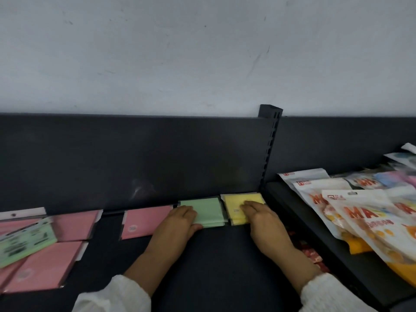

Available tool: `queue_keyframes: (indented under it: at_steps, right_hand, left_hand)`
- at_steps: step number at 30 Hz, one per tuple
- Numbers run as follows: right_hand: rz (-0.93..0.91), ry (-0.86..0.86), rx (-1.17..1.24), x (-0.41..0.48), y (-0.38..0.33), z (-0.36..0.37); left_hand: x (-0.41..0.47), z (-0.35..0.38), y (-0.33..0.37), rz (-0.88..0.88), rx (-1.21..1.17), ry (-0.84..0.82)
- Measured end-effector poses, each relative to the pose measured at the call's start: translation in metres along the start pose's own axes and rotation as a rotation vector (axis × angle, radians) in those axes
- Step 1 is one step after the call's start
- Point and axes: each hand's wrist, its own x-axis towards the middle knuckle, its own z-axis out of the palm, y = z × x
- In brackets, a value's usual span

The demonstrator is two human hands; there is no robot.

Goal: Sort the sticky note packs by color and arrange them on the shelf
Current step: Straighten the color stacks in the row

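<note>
Now squaring stacks at far edge of shelf (225, 255). Left hand (177, 224) laid flat on green stack (207, 212), thumb at near edge; right hand (261, 219) spread flat on yellow stack (238, 204) just beside. Best to press lightly, nudge edges flush, hold colours apart. Stray green pack (27, 244) far left atop pink packs (72, 224), probably next.

L hand (180, 224) flat, R hand (261, 218) flat, fingers (249, 204) fwd
</note>
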Motion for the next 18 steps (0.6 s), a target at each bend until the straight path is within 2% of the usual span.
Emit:
queue_keyframes:
  at_steps: [6,11,18]
  right_hand:
    - [0.021,-0.058,0.025,0.001,-0.005,-0.017]
    - [-0.038,0.022,0.060,-0.013,-0.008,-0.041]
    - [-0.126,0.017,0.160,-0.048,-0.037,-0.054]
  left_hand:
    - [0.000,-0.014,0.004,0.047,0.097,0.013]
    - [-0.005,-0.040,0.017,0.044,0.190,-0.027]
    - [-0.072,-0.087,0.010,-0.034,0.355,-0.133]
